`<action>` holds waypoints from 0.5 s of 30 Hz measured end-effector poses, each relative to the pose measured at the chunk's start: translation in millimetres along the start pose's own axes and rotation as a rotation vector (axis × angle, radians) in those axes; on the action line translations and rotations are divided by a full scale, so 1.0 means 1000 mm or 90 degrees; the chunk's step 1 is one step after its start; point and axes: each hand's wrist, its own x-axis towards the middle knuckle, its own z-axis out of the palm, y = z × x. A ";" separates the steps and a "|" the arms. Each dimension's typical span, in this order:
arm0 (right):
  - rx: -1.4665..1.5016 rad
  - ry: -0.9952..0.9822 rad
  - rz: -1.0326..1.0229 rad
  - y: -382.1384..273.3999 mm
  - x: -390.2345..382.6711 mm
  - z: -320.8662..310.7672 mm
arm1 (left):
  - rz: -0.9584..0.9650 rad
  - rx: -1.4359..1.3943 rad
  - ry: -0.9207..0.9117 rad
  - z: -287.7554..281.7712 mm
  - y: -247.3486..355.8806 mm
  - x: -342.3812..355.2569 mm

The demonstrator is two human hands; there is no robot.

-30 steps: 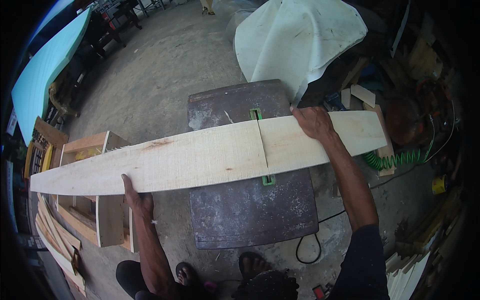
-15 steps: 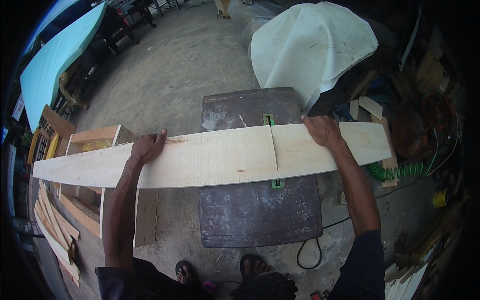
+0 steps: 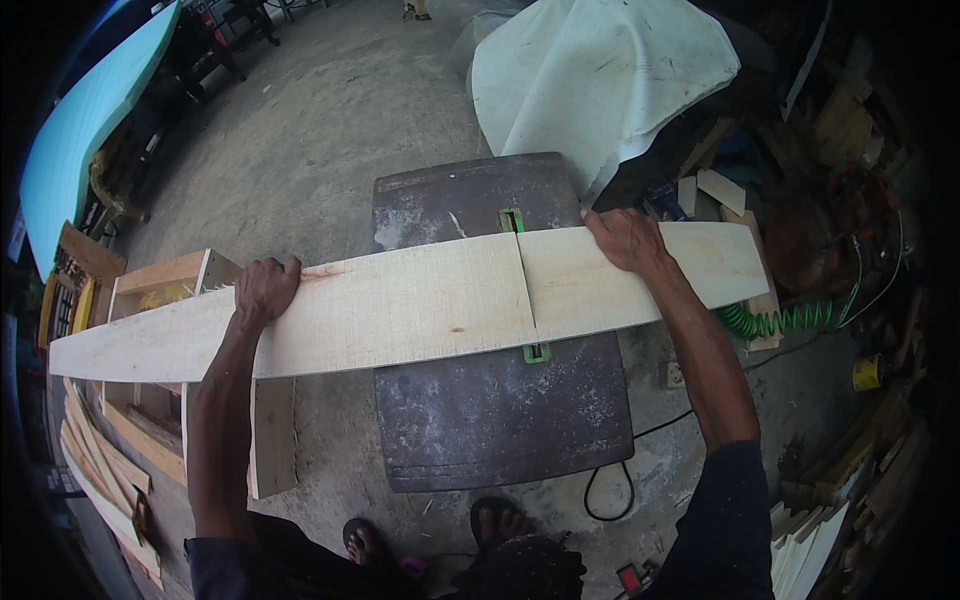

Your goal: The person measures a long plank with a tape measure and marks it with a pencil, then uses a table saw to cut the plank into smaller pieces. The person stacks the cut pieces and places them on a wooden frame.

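Observation:
A long pale wooden board (image 3: 400,305) lies crosswise over a dark, scuffed saw table (image 3: 500,420). A thin straight line, which looks like a saw cut, crosses the board from its far edge to its near edge. It lines up with a green-edged slot (image 3: 511,220) in the table top. My left hand (image 3: 266,288) is closed over the board's far edge, left of the table. My right hand (image 3: 628,240) grips the same edge right of the line. Fingertips under the board are hidden, and so is any blade.
Under the board's left end stands a wooden frame (image 3: 275,440), with thin offcuts (image 3: 105,450) beside it. A white sheet (image 3: 600,90) drapes something behind the table. A green coiled hose (image 3: 780,322) and wood scraps (image 3: 720,190) are at right. A black cable (image 3: 610,515) lies near my feet.
My view has shifted a little, so the whole scene sits further left and slightly higher. Against the table, the board and both hands look the same.

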 end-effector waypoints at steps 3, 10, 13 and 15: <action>0.002 0.026 -0.011 0.004 0.000 0.003 | -0.024 -0.026 0.000 -0.010 0.011 -0.006; -0.011 0.032 -0.019 0.009 0.005 0.008 | -0.045 -0.040 0.001 -0.015 0.016 -0.008; -0.021 0.027 -0.024 0.004 0.004 0.005 | -0.036 -0.036 -0.001 -0.013 0.011 -0.007; -0.025 0.037 -0.047 -0.006 0.000 0.000 | -0.031 -0.033 0.010 -0.007 0.003 -0.005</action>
